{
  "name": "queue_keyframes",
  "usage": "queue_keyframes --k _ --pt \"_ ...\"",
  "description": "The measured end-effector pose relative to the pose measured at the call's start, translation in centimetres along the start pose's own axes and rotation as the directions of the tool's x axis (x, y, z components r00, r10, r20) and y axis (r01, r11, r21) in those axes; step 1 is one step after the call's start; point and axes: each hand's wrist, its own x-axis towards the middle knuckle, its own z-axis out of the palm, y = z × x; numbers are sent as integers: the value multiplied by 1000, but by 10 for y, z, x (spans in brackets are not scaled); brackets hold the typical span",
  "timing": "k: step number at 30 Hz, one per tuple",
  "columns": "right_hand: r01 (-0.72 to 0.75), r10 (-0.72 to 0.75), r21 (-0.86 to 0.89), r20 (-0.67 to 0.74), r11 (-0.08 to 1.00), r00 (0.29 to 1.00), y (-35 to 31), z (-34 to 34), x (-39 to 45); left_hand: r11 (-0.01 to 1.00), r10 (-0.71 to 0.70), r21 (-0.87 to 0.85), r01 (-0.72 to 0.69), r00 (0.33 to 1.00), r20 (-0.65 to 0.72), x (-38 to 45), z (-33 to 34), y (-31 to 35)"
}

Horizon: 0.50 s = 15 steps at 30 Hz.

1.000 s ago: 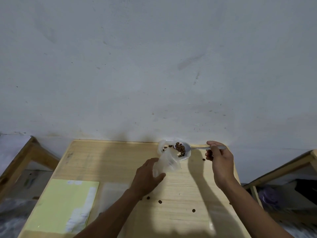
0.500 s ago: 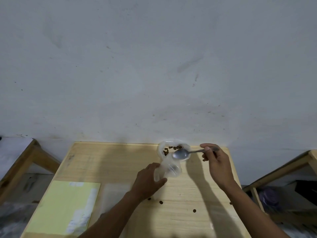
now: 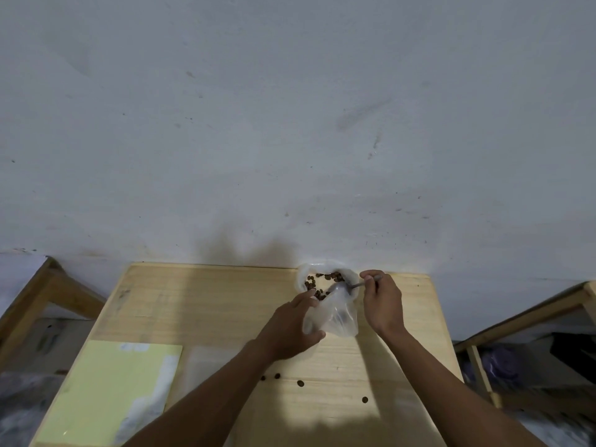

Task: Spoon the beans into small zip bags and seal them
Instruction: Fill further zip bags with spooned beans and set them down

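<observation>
The spoon (image 3: 346,287) that half a second ago hovered level above the bean supply now has its bowl dipped at the mouth of the small zip bag (image 3: 335,312), and the right hand (image 3: 382,301) has drawn in closer to the left. The left hand (image 3: 290,327) has its grip closed around the side of the clear bag, thumb below and fingers above, holding it tilted with its opening toward the larger plastic bag of beans (image 3: 325,280) at the far edge of the wooden surface (image 3: 209,304). The right hand's grip is pinched shut on the spoon's handle. The step in hand appears to be tipping a spoonful into the small bag; whether beans have already dropped inside cannot be made out through the glare on the plastic. Four stray beans (image 3: 300,383) lie loose on the surface nearer the person, well apart from both bags. A pale yellow sheet (image 3: 106,391) lies at the near left corner. The next move likely calls for emptying the spoon fully while the left hand keeps the mouth wide, then going back to the supply for more or pressing the zip closed. A slack opening or a hurried tilt would send more beans onto the surface.
</observation>
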Motion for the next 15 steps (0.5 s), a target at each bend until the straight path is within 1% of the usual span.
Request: queue_keyframes --k 2,3,7,9,11,13,15 --pt "-43 43 18 0 999 999 3 -1 2 999 -11 -31 11 1000 24 4 0 -1" --pt "-74 74 36 2 997 997 5 -2 2 1000 7 -24 -6 1000 15 5 0 -2" --pt "-217 218 128 10 968 976 12 0 5 973 204 116 -199 979 -27 3 3 -2" --pt "-341 347 256 24 905 938 11 4 3 953 265 160 -257 964 -28 0 5 -2" --pt "-440 451 387 67 810 890 11 8 0 949 270 174 -263 963 -21 -2 8 -2" --pt "-492 509 474 102 730 855 8 10 -4 947 270 187 -263 963 -10 -4 8 -2" --pt "-515 537 543 134 663 833 8 11 -9 940 266 222 -259 964 0 -6 7 -2"
